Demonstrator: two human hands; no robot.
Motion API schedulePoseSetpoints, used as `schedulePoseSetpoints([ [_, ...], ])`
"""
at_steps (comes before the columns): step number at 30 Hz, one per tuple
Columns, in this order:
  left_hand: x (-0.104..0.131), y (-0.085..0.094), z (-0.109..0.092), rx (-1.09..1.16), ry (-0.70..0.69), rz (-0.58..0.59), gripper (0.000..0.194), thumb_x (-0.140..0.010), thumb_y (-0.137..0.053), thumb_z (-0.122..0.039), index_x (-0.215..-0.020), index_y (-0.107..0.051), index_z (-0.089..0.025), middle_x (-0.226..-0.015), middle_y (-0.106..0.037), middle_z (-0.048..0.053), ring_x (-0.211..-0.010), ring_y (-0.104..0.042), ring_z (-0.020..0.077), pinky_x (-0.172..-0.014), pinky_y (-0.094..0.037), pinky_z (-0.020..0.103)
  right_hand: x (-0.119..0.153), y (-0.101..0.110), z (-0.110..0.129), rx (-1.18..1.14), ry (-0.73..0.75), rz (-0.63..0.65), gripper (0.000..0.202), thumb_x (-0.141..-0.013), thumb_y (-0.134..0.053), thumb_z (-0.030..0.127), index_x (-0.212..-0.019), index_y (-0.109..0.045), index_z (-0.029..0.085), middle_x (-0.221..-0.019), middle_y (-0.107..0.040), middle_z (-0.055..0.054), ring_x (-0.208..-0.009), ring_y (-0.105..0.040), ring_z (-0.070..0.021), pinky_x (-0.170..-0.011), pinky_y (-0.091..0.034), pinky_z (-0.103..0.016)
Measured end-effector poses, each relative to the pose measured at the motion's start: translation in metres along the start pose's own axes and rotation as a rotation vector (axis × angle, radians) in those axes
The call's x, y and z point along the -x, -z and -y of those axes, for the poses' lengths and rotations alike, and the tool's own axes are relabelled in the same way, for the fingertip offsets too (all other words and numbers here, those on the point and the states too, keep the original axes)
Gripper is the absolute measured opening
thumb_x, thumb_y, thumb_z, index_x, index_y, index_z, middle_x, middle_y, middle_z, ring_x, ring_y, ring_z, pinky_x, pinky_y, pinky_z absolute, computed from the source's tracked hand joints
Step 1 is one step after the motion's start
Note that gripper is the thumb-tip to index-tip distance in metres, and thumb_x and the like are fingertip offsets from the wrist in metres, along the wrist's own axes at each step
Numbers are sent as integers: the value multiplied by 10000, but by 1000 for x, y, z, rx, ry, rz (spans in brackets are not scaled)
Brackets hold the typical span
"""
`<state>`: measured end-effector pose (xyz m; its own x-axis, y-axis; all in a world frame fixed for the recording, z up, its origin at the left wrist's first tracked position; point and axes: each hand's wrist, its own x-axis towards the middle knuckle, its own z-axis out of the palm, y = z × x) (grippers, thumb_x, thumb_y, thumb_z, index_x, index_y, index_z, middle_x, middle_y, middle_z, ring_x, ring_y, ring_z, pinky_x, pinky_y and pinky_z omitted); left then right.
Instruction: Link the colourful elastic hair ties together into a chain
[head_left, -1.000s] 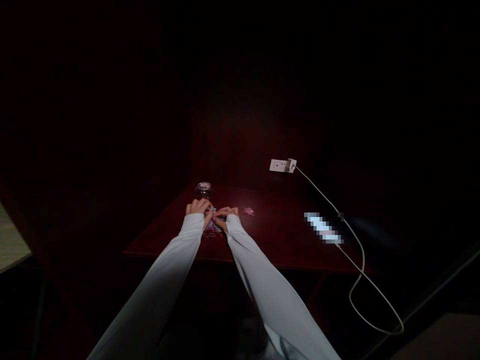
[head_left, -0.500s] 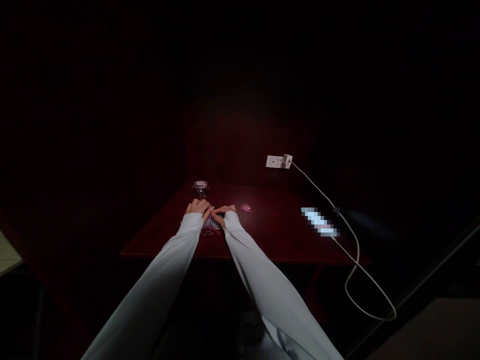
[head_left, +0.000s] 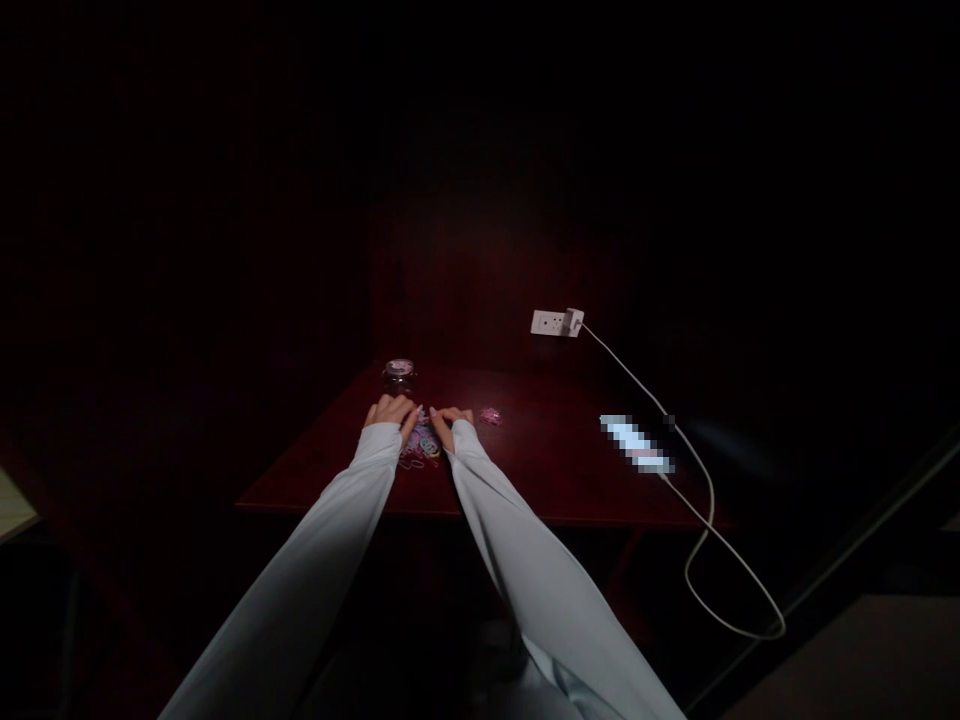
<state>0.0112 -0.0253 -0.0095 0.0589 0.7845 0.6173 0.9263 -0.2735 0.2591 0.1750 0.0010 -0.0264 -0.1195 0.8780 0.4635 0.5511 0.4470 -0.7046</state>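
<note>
A small heap of hair elastics (head_left: pixel 424 447) in mixed purple, blue and yellow lies on the dark red table, between my two hands. My left hand (head_left: pixel 390 411) is at the heap's left side, its fingers bent and the thumb brought in toward the index finger. On the opposite side, my right hand (head_left: pixel 453 416) has thumb and index tip drawn together in a pinch. Anything between the fingertips of either hand is too small to make out. Just right of my right hand sits a separate little pile of pink elastics (head_left: pixel 490 416).
Behind my left hand stands a lidded clear jar (head_left: pixel 400 373). A phone with a blurred screen (head_left: pixel 637 445) lies at the right, joined by a white cable (head_left: pixel 712 490) to a charger (head_left: pixel 573 321) in the wall socket (head_left: pixel 547 323). The table's front edge (head_left: pixel 315 508) faces me.
My hands were together over the mixed heap and have moved slightly apart, showing more of the elastics between them. The whole view has shifted a little.
</note>
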Motion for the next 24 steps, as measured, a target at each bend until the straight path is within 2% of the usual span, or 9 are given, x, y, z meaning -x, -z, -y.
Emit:
schedulePoseSetpoints([
  [4,-2,-5,4,33,-21,17,219,-1020,-521,-321,-855,-650,-257,-1013,-738,75,-1050,-606,280,-868,-427,374,2,0,2,22,47,53,341,-1037,-600,453,-849,-830,286,-993,-741,-27,-1052,-545,-212,-975,-412,-332],
  [12,-1,-7,4,25,-34,17,231,-1023,-505,-329,-874,-666,-256,-1034,-743,76,-1046,-596,273,-870,-428,377,0,0,3,58,45,26,290,-1044,-596,338,-863,-809,264,-1032,-703,-32,-1044,-563,-201,-973,-391,-324],
  [15,-1,-8,3,40,-56,49,222,-1025,-511,-336,-900,-678,-259,-1062,-748,68,-1054,-594,270,-882,-425,377,-2,-1,1,59,43,19,256,-1032,-608,299,-865,-795,248,-1034,-695,-29,-1033,-576,-192,-979,-392,-320],
  [20,-2,-9,2,-11,-46,74,238,-1039,-485,-334,-971,-701,-263,-1134,-754,73,-1090,-588,277,-901,-425,381,-3,0,0,32,73,30,292,-1041,-587,296,-834,-788,251,-1004,-689,-17,-1023,-593,-180,-1029,-383,-329],
  [24,-3,-12,3,8,-51,85,207,-1021,-521,-328,-1029,-721,-280,-1210,-747,68,-1104,-591,284,-903,-436,384,-2,1,2,35,60,31,313,-1046,-569,282,-830,-793,248,-1015,-694,-26,-1032,-596,-183,-1010,-392,-322],
])
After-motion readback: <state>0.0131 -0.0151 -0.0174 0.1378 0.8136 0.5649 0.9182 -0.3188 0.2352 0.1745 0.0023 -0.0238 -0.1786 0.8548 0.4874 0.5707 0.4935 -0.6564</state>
